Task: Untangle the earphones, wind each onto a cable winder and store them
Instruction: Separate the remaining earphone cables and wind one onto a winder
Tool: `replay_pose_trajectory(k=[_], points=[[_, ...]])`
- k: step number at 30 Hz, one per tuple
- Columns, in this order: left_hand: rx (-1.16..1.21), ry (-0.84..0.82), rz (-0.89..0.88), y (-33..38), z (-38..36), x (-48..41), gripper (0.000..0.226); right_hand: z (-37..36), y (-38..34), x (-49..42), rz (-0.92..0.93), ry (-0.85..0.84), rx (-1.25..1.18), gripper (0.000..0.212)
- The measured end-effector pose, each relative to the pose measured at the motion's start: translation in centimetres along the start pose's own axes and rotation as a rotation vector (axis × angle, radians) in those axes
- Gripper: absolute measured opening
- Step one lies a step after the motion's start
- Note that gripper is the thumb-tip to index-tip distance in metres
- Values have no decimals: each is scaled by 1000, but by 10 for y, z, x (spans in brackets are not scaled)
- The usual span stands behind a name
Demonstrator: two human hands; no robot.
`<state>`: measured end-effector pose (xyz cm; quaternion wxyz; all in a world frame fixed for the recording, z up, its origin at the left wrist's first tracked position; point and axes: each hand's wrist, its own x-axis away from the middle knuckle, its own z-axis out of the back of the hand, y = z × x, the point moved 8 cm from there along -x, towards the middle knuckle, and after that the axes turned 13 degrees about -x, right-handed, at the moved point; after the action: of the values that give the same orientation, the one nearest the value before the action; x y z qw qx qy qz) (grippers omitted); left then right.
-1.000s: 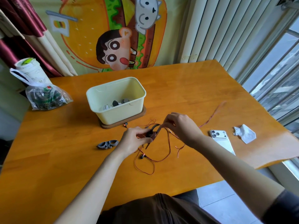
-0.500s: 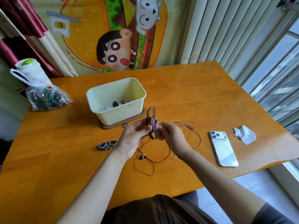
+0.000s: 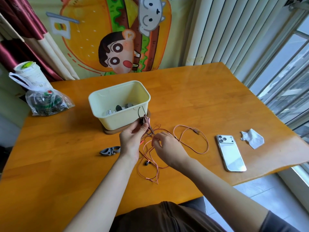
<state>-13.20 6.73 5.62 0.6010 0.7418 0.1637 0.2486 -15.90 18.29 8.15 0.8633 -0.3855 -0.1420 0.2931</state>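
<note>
The cream tub [image 3: 117, 121] holds small dark and white bits (too small to name). Beside it the left hand [image 3: 132, 139] grips a winder [image 3: 144, 119]; the right hand [image 3: 167, 148] pinches the pink earphone cable [image 3: 207, 144] trailing over the table [image 3: 184, 97]. The lettering on the plastic bag [image 3: 48, 104] is unreadable.

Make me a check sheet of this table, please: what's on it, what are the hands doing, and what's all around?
Surface: orange wooden table, shiny; no spills seen.
Job's things: dark winder held up in front of the cream box, which has small bits inside; grey spare winder lies left of the hands.
Clutter: white phone and crumpled tissue on the right; plastic bag far left, with a cup behind it.
Hands: left hand grips the winder; right hand pinches the cord.
Cables: pink cord partly on the winder, the rest in loose loops on the table; black earbud lies between the wrists.
Surroundings: cartoon poster, red curtain, blinds.
</note>
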Motion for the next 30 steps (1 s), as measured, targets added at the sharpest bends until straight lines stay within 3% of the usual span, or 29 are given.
replay_pose_trajectory(k=[4,8,12,14,21,25,28,30], points=[[-475,99,-217,11,7,1,27,-2,3,2,-54,-71,-20,29],[-788,164,-382,18,-1,4,29,-5,8,7,-96,-140,-38,27],[-1024,30,-493,8,-10,5,39,-3,22,13,-131,-245,61,28],[-1100,-62,-461,-2,-10,4,38,-2,31,18,-141,-287,118,29],[-1186,-419,-190,-35,-10,8,46,25,53,9,-25,-176,445,35],[-1122,-587,-70,-39,-12,13,48,30,54,5,70,-112,497,27],[-968,-692,16,-34,-18,22,46,33,46,4,147,-34,430,18],[-732,-716,82,-28,-21,28,41,35,42,3,168,6,381,15]])
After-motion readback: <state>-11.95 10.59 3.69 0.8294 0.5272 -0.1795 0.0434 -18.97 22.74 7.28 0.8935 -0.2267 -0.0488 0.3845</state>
